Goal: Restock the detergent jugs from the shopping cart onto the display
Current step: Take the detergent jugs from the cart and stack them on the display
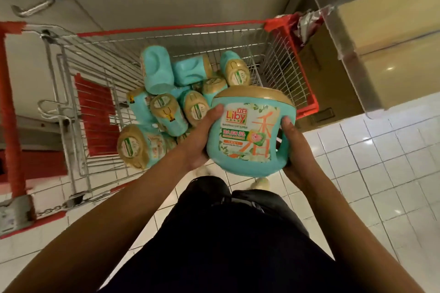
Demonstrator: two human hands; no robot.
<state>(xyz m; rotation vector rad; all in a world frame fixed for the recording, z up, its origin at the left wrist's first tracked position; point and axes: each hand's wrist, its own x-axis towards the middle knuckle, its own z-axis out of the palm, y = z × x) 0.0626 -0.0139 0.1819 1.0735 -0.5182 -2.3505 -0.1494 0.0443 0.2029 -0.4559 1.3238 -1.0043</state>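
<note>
Both hands, left hand (201, 137) and right hand (294, 150), clasp the detergent jug (250, 131) between them.

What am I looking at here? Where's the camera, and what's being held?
No robot: a person working bare-handed. The single picture comes from a wide-angle camera on their head, looking down past their arms. The left hand and right hand grip one teal jug with a gold lid, one hand on each side, label facing the camera. Behind it stands a wire shopping cart holding a pile of similar jugs lying at all angles. At upper right is a shelf with a clear plastic front edge. The floor is white tile.
</note>
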